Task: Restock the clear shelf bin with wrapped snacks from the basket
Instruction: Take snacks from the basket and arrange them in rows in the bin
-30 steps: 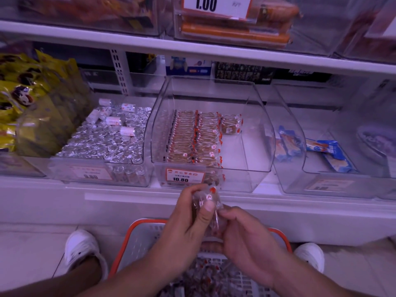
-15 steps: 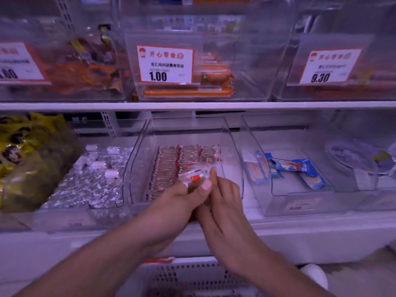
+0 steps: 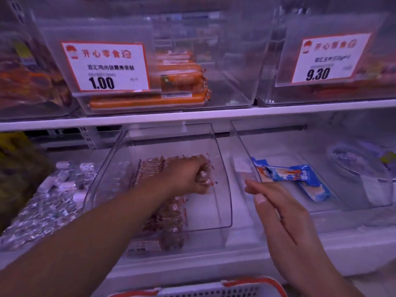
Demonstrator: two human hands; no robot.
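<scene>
Far left of the lower shelf (image 3: 192, 117): yellow snack bags (image 3: 17, 166), then a bin of foil-wrapped pieces (image 3: 49, 202) with a few small white rolls on top. Next, the clear shelf bin (image 3: 222, 179), the one being restocked: rows of wrapped snacks (image 3: 150, 168) packed along its left side and running toward the front, bare floor on its right side. Left hand (image 3: 188, 174) is inside that bin, fingers curled round a small bunch of wrapped snacks (image 3: 203, 179), held at the right end of the back rows, low over the bare floor; can't tell if they touch down yet. Right hand (image 3: 276, 209) is outside the bin, just beside its right wall near the front edge, fingers straight and relaxed, holding nothing. Right of that, another clear bin with blue-wrapped bars (image 3: 300, 179); far right, a blurred round pack, unreadable. Upper shelf bins carry orange sausages (image 3: 180, 82) and price tags 1.00 (image 3: 105, 67) and 9.30 (image 3: 330, 58). Red-rimmed basket (image 3: 235, 288) shows at the bottom edge, contents out of view. Risk, judged: letting the bunch go loosely could drop it askew or flat across the gap rather than upright in line; the forearm lies over the front rows and could drag or tip them on the way out.
</scene>
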